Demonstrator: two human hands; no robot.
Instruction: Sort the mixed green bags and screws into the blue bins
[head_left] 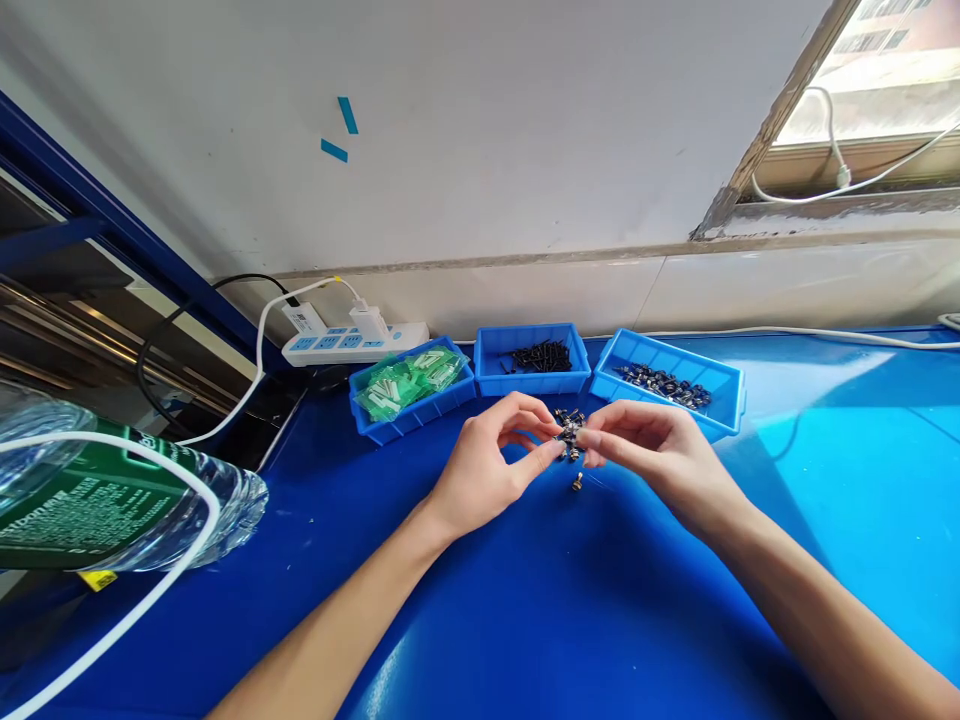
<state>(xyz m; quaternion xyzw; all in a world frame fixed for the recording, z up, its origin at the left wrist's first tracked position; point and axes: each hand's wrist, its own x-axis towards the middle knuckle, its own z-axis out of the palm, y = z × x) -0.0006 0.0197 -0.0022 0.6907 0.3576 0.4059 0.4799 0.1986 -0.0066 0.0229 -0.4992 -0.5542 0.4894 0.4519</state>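
My left hand (491, 452) and my right hand (656, 450) meet fingertip to fingertip above the blue table. Thumb and fingers of each are pinched together on a small metal screw; its exact shape is hard to make out against what lies behind. Just beyond and under the fingertips is a small heap of metal screws (571, 416), partly hidden by my fingers. A single brass-coloured screw (577, 482) lies apart on the table, nearer to me.
Three blue bins stand behind my hands: one with green plastic bags (412, 380), one with black screws (541, 356), one with metal screws (664, 385). A power strip (356, 343) lies at the back left. A large bottle (127, 495) and white cable (202, 520) occupy the left.
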